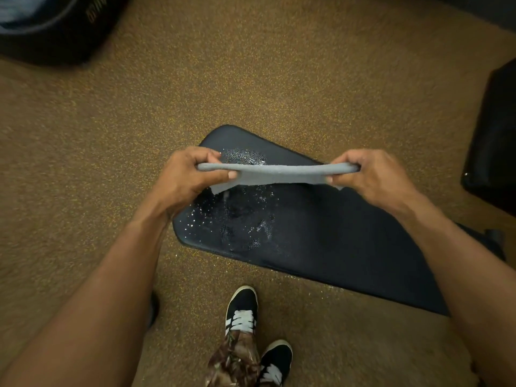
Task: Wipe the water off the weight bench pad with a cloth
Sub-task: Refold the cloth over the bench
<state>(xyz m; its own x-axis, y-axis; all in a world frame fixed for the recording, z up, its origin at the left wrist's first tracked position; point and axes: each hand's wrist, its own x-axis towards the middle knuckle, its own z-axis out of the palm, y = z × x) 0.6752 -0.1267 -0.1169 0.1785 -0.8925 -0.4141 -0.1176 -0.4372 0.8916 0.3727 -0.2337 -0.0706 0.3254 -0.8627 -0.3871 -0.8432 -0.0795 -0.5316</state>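
Observation:
A dark weight bench pad (329, 233) runs from the centre toward the lower right. Water droplets (243, 219) glisten on its left end, with a wetter patch (245, 157) near the far edge. A grey cloth (279, 173) is stretched flat in the air above the wet end. My left hand (187, 177) pinches the cloth's left end between thumb and fingers. My right hand (374, 177) grips its right end the same way. The cloth hangs clear of the pad.
Brown speckled floor (251, 65) surrounds the pad. A dark rounded object (55, 29) lies at the top left and a black block (494, 141) at the right edge. My black-and-white shoes (243, 311) stand just in front of the pad.

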